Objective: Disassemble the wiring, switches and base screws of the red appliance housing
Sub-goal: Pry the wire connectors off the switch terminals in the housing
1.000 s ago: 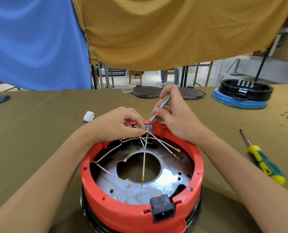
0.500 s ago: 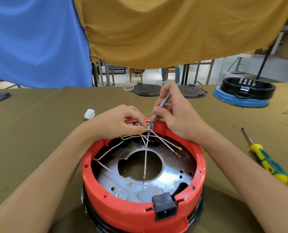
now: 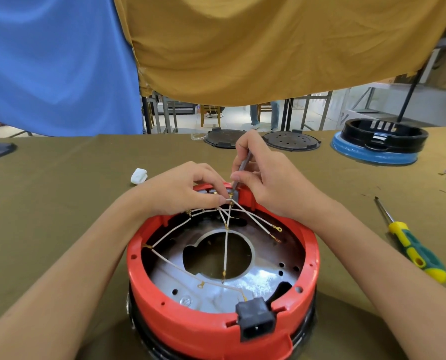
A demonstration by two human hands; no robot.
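My left hand point(image 3: 182, 188) pinches white wires point(image 3: 253, 215) at the round red plastic housing's point(image 3: 190, 323) twelve o'clock, freeing the terminal for the thin metal tool point(image 3: 241, 166) my right hand point(image 3: 271, 178) grips.

The red housing point(image 3: 216, 331) looks like smooth plastic with a slight sheen. Inside it the base plate point(image 3: 263, 279) is shiny, reflective metal. A matt olive cloth covers the counter point(image 3: 60, 183). The screwdriver point(image 3: 414, 250) has a glossy yellow-green plastic handle and a bare metal shaft.
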